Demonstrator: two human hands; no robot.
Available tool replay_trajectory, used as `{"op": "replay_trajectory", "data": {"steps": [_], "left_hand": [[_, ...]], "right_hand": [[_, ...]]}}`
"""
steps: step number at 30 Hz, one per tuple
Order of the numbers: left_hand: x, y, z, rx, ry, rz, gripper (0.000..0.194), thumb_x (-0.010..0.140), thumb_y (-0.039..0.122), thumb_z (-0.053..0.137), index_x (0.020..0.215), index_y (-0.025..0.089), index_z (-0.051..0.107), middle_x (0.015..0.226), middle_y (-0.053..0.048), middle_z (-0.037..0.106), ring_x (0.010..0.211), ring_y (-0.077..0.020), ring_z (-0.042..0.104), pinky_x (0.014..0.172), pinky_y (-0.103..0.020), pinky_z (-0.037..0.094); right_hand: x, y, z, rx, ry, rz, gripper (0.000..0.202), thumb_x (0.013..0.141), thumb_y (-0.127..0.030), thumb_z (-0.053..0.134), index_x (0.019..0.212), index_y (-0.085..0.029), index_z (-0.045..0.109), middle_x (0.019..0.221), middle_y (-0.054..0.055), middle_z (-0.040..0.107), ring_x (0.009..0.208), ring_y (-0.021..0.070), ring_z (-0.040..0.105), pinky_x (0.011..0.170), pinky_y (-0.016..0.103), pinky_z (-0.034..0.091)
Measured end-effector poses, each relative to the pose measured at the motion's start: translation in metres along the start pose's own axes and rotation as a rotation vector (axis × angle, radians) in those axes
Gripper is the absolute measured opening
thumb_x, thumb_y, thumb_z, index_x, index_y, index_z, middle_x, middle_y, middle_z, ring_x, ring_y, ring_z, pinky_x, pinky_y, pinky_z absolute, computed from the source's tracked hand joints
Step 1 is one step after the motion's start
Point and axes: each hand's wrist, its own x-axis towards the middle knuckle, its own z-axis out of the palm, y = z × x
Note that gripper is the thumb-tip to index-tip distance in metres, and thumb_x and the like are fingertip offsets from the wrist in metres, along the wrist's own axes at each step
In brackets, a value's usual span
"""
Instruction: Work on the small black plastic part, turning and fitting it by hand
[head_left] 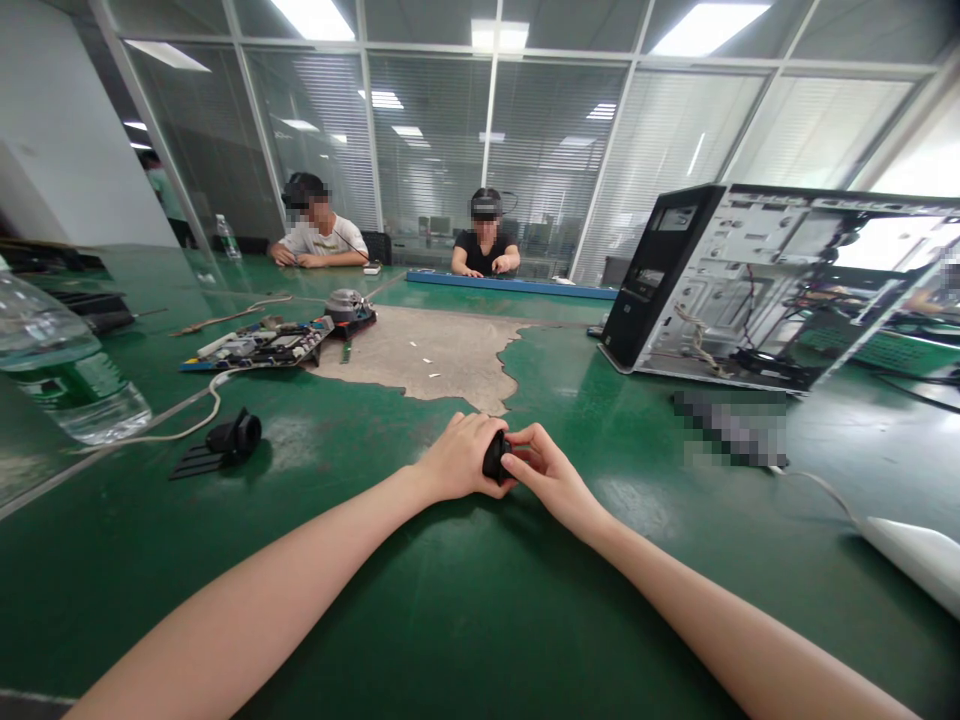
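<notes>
Over the green table top (420, 620), both of my hands meet around a small black part (493, 458). My left hand (459, 455) wraps it from the left, fingers closed over the top and thumb below. From the right, the thumb and fingertips of my right hand (551, 468) pinch its side. Much of the part is covered by the fingers, so its exact kind does not show. To the left lies a black round fitting (236, 433) with a slotted flat piece.
A plastic water bottle (71, 375) is at left, near a circuit board (266, 345) and a white cable (214, 400). An opened computer case (664, 275) stands at right. Bare patches (450, 350) mark the table. Two people (322, 240) sit across.
</notes>
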Motion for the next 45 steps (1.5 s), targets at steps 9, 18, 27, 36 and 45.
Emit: {"op": "replay_trajectory", "data": {"steps": [9,18,27,36,45], "left_hand": [[0.001,-0.001,0.001,-0.022,-0.008,-0.01,0.054,0.06,0.042,0.061,0.102,0.016,0.042,0.092,-0.007,0.055,0.085,-0.0235,0.05,0.073,-0.034,0.034],[0.0,0.0,0.0,0.02,-0.03,-0.001,0.055,0.059,0.037,0.061,0.104,0.014,0.042,0.093,-0.008,0.054,0.086,-0.0242,0.049,0.074,-0.035,0.033],[-0.014,0.01,-0.012,-0.039,-0.071,-0.033,0.051,0.061,0.037,0.057,0.104,0.015,0.041,0.09,-0.007,0.054,0.083,-0.0239,0.048,0.071,-0.034,0.033],[-0.017,0.015,-0.017,-0.038,-0.08,-0.084,0.052,0.06,0.032,0.058,0.106,0.015,0.041,0.09,-0.007,0.053,0.083,-0.0243,0.048,0.071,-0.035,0.034],[-0.019,0.018,-0.018,-0.008,-0.061,-0.086,0.05,0.059,0.034,0.059,0.102,0.015,0.044,0.089,-0.007,0.054,0.083,-0.0245,0.049,0.071,-0.035,0.034]], "right_hand": [[0.004,0.0,-0.002,-0.023,0.02,0.074,0.027,0.072,-0.031,0.06,0.092,-0.02,0.045,0.091,0.002,0.052,0.081,0.0144,0.055,0.069,0.03,0.048],[-0.003,0.001,0.0,0.012,0.002,-0.011,0.026,0.072,-0.026,0.061,0.09,-0.022,0.042,0.088,0.0,0.052,0.087,0.0138,0.053,0.076,0.03,0.047],[-0.011,-0.012,0.002,0.022,-0.107,0.061,0.018,0.077,-0.026,0.057,0.09,-0.022,0.045,0.085,0.0,0.054,0.083,0.0156,0.056,0.072,0.03,0.049],[-0.013,-0.012,0.003,-0.039,-0.08,0.048,0.022,0.076,-0.022,0.059,0.094,-0.023,0.047,0.091,0.001,0.053,0.087,0.0163,0.056,0.082,0.034,0.045],[-0.014,-0.016,0.005,-0.07,-0.089,0.031,0.026,0.077,-0.021,0.056,0.101,-0.022,0.045,0.096,0.003,0.057,0.091,0.0171,0.057,0.085,0.035,0.045]]}}
